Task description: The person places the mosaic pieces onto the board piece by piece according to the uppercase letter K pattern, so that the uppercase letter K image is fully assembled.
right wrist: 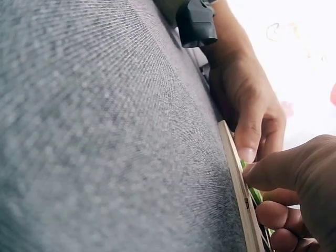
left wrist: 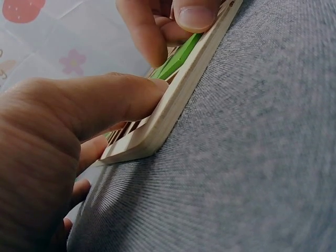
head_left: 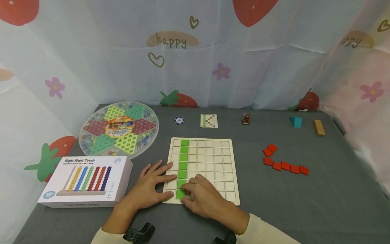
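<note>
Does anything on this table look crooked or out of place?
Mostly tidy. Only the red tiles lie loose and uneven on the cloth right of the wooden grid board, two skewed; the green tiles sit straight in one column.

1. The left hand (left wrist: pixel 47 157) fills the left of the frame, its thumb lying along the rim of a wooden grid board (left wrist: pixel 173 100).
2. The board runs from lower left to the upper middle, lying flat on grey cloth (left wrist: pixel 236 173).
3. At the top, the right hand (left wrist: pixel 168 23) presses fingertips on a green tile (left wrist: pixel 181 55) set in the board.
4. A strawberry-and-flower curtain (left wrist: pixel 63 47) shows upper left.
</note>
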The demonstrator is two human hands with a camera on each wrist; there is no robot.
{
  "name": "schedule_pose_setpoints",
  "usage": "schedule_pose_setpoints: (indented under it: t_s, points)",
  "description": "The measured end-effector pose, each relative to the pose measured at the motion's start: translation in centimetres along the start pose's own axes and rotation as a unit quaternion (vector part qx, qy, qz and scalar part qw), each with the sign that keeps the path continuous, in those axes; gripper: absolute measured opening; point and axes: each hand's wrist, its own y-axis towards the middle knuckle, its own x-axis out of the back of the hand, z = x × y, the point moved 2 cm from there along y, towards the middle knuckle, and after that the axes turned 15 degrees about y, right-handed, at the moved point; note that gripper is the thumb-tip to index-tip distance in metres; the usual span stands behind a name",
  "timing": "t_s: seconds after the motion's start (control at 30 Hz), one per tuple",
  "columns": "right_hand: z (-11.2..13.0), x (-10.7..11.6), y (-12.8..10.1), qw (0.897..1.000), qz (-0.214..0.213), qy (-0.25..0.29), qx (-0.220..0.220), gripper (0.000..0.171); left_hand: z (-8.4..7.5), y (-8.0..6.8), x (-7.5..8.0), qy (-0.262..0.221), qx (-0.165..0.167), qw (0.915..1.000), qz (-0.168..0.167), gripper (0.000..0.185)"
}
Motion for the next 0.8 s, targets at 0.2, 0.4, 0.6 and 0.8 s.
schedule_pose_setpoints:
  t_s: [0.2, 0.4, 0.6, 0.8]
  points:
    - [0.2, 0.7, -0.1, 1.0, -0.005, 0.028, -0.003, 0.023, 0.0, 0.0, 0.1, -0.001, 0.002, 1.0, -0.001, 0.052]
    - [0.2, 5.1, -1.0, 0.994, -0.083, 0.072, 0.014, 0.026, -0.1, 0.0, 0.2, -0.007, 0.005, 0.9999, -0.005, 0.051]
    - [-0.6, 10.7, -3.0, 0.982, -0.162, 0.074, 0.059, 0.037, -0.1, -0.1, 0.2, -0.012, 0.004, 0.9999, 0.003, 0.052]
    - [-2.2, 15.7, -6.1, 0.98, -0.194, 0.047, 0.017, 0.048, 0.0, -0.1, 0.3, -0.011, 0.004, 0.9999, 0.006, 0.052]
